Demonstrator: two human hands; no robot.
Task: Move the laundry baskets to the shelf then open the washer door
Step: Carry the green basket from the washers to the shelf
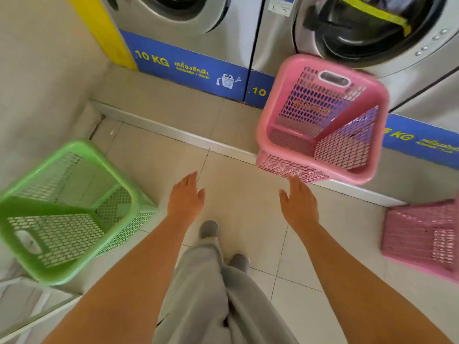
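Note:
A pink mesh laundry basket (320, 70) stands empty on the raised step in front of the right washer door (370, 28). On the floor at the left stands an empty green basket (37, 266). At the right edge lies a second pink basket (422, 239), partly cut off. My left hand (186, 197) and my right hand (299, 202) reach forward over the tiled floor, fingers apart, holding nothing. My right fingertips are just below the pink basket's near bottom edge. The left washer door (183, 8) is shut.
A tiled step (173, 108) runs under the washers, with a raised edge. A wall (37, 83) closes the left side. A white frame or rack (29, 309) shows at the bottom left. My legs and grey shoes (210, 228) stand on the floor between the baskets.

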